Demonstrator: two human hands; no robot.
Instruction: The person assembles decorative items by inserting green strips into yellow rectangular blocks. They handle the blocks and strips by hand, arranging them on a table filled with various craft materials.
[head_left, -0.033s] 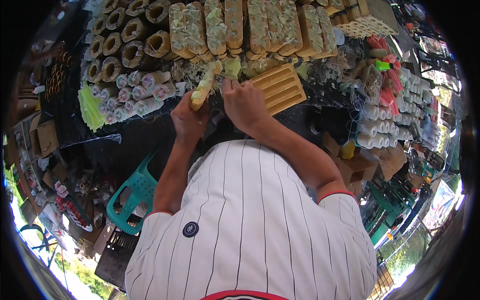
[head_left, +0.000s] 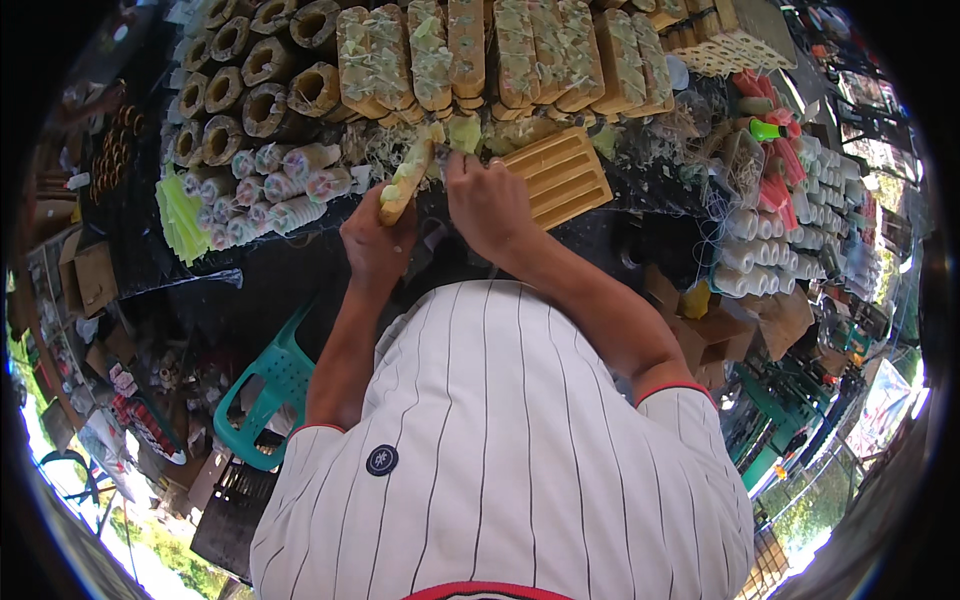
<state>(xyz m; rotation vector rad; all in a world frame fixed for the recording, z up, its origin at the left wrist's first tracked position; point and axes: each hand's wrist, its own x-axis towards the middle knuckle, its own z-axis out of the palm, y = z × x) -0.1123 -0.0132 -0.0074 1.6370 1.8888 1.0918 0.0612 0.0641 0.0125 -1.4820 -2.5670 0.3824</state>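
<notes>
My left hand (head_left: 378,240) is closed around the lower end of a narrow yellow wooden-looking block (head_left: 407,180) with pale green patches on its face, held tilted with its top leaning right. Beside its upper end, my right hand (head_left: 490,205) has its fingers curled together. A small grey thing shows at those fingertips, too small and blurred to name. Just right of my right hand lies a yellow slotted wooden block (head_left: 560,178) with long grooves. Pale green scraps (head_left: 465,133) and shreds lie beyond both hands.
A row of yellow blocks (head_left: 430,65) covered in pale scraps stands at the back. Left of it are stacked thick hollow tubes (head_left: 265,108), wrapped rolls (head_left: 290,185) and light green strips (head_left: 182,220). White spools (head_left: 745,255) fill the right. A green plastic chair (head_left: 265,390) stands lower left.
The fingers of my right hand have shifted slightly beside the upper end of the narrow block. The block itself has tilted very little, and everything else looks the same.
</notes>
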